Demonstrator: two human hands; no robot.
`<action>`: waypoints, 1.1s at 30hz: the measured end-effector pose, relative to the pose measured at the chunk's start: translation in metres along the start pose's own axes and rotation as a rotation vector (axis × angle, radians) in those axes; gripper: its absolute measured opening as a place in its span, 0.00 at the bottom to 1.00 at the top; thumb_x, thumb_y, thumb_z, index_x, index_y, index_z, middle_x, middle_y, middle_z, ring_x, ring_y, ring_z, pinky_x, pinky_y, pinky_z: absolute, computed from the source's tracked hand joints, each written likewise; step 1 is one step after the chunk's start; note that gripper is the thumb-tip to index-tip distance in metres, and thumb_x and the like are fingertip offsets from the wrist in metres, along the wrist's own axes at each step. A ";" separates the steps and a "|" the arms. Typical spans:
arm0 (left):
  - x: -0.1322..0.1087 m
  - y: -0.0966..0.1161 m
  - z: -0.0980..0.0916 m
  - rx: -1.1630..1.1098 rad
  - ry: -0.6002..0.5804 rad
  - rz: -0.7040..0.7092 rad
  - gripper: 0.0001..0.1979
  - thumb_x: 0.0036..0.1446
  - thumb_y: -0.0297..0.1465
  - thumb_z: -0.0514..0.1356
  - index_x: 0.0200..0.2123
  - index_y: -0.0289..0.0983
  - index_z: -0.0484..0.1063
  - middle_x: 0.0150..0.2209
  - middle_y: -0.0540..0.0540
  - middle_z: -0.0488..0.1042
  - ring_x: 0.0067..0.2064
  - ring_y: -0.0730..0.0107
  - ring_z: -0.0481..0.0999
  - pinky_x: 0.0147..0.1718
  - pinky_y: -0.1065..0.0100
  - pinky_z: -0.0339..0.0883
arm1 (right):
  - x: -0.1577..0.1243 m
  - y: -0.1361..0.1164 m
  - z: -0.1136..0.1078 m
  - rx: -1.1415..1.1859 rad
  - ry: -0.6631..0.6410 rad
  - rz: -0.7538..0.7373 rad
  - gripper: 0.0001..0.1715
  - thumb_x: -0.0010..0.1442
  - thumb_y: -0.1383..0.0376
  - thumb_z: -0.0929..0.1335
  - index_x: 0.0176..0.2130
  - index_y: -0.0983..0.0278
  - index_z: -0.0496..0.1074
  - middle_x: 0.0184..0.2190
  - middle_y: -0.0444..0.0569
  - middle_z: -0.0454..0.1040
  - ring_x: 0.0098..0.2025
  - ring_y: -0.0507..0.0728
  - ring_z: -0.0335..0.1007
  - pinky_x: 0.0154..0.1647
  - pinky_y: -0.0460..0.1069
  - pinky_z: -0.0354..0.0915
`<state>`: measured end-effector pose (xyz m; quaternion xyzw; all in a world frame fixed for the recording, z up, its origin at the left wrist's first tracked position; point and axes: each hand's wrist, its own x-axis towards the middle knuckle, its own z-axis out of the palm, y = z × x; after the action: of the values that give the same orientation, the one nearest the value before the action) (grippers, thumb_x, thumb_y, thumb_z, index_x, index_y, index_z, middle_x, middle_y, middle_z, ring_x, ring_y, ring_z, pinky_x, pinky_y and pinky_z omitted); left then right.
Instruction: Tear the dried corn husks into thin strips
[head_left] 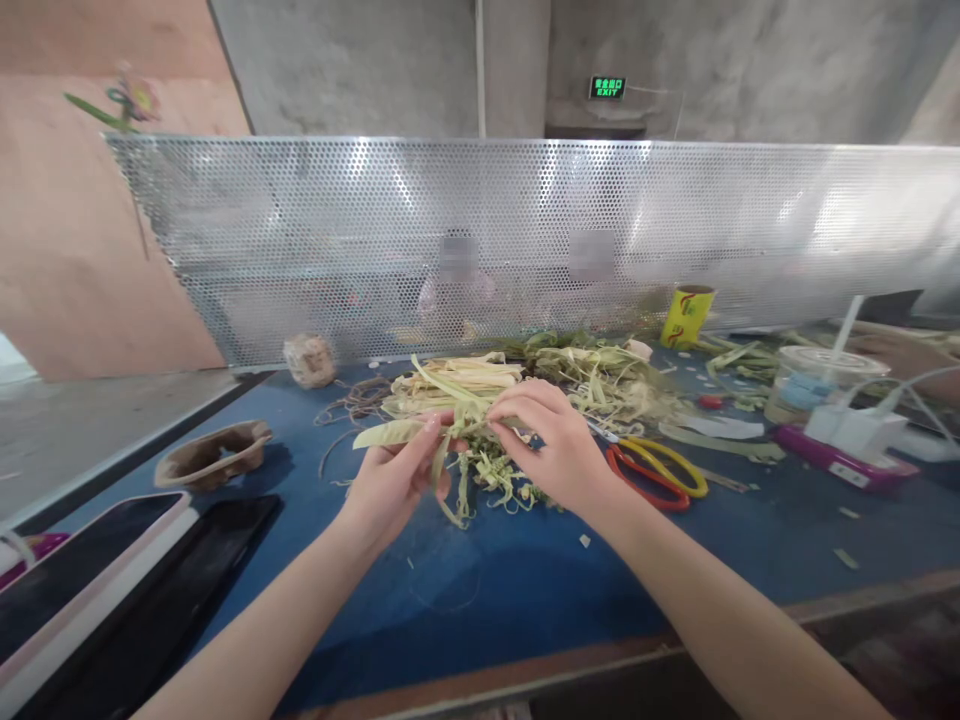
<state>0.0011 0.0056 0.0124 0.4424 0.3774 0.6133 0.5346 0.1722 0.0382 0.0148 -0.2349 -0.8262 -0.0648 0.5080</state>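
Note:
My left hand [401,475] is closed around a pale green husk strip [390,433], whose broad end sticks out to the left past the thumb. Opposite it, my right hand [547,435] pinches the same husk material with thumb and forefinger. Thin curled ends hang down between both hands. Behind them lies a pile of pale yellow husk strips [469,375], with a greener, tangled heap of dried husks [607,385] to its right. Curly scraps [499,475] lie below my fingers. Scissors with red and yellow handles [667,475] rest right of my right wrist.
Left on the blue table [420,620] are a cardboard holder [214,455], a ball of twine [309,360], a phone [82,560] and a black tablet [172,590]. Rightward stand a yellow roll [686,317], a lidded cup [817,385] and a purple power strip [847,460]. A perforated metal screen [337,230] bounds the back; people show behind it.

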 end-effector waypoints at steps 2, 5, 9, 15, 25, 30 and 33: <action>0.000 0.000 0.000 0.002 -0.044 0.023 0.12 0.41 0.32 0.64 0.33 0.35 0.74 0.31 0.45 0.74 0.33 0.66 0.73 0.12 0.78 0.59 | 0.000 0.000 0.000 -0.008 0.006 0.009 0.05 0.56 0.71 0.62 0.32 0.63 0.67 0.32 0.48 0.71 0.39 0.54 0.64 0.42 0.51 0.60; 0.000 0.001 0.000 0.024 -0.077 0.041 0.12 0.40 0.30 0.65 0.32 0.35 0.74 0.29 0.44 0.74 0.33 0.65 0.73 0.12 0.78 0.60 | -0.001 0.000 0.000 -0.022 -0.004 0.027 0.06 0.56 0.70 0.62 0.33 0.62 0.67 0.31 0.47 0.71 0.37 0.54 0.64 0.40 0.51 0.60; 0.000 0.001 -0.001 0.042 -0.084 0.016 0.13 0.41 0.33 0.65 0.33 0.35 0.74 0.25 0.47 0.72 0.27 0.70 0.72 0.11 0.78 0.59 | -0.001 -0.002 -0.002 -0.003 -0.005 0.031 0.06 0.57 0.71 0.61 0.33 0.63 0.67 0.29 0.46 0.71 0.34 0.52 0.65 0.40 0.50 0.59; -0.001 -0.002 -0.001 0.073 -0.093 0.014 0.14 0.42 0.35 0.64 0.33 0.34 0.74 0.21 0.50 0.70 0.22 0.77 0.67 0.16 0.76 0.61 | 0.001 -0.007 -0.004 0.106 -0.070 0.098 0.06 0.57 0.70 0.61 0.33 0.63 0.66 0.29 0.46 0.70 0.33 0.52 0.65 0.37 0.48 0.60; -0.003 -0.004 -0.003 0.103 -0.179 0.067 0.14 0.40 0.32 0.65 0.32 0.33 0.72 0.25 0.48 0.72 0.18 0.81 0.62 0.14 0.75 0.56 | 0.000 -0.005 -0.005 0.129 -0.124 0.024 0.06 0.56 0.71 0.61 0.33 0.63 0.66 0.29 0.46 0.72 0.33 0.52 0.65 0.39 0.49 0.58; -0.001 -0.004 -0.004 0.163 -0.086 0.179 0.11 0.40 0.31 0.65 0.28 0.33 0.68 0.30 0.48 0.72 0.16 0.83 0.62 0.14 0.74 0.57 | 0.002 -0.005 -0.009 0.129 -0.175 -0.039 0.06 0.56 0.72 0.61 0.33 0.64 0.66 0.26 0.45 0.72 0.30 0.51 0.64 0.38 0.50 0.57; -0.002 0.000 -0.002 0.182 -0.064 0.184 0.10 0.40 0.31 0.64 0.26 0.32 0.69 0.28 0.48 0.72 0.16 0.82 0.62 0.13 0.74 0.56 | 0.004 -0.001 -0.014 0.137 -0.212 -0.077 0.06 0.56 0.72 0.61 0.32 0.64 0.65 0.25 0.44 0.71 0.28 0.50 0.64 0.38 0.50 0.56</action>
<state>-0.0011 0.0039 0.0115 0.5409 0.3722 0.6086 0.4455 0.1811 0.0335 0.0247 -0.1732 -0.8860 -0.0023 0.4300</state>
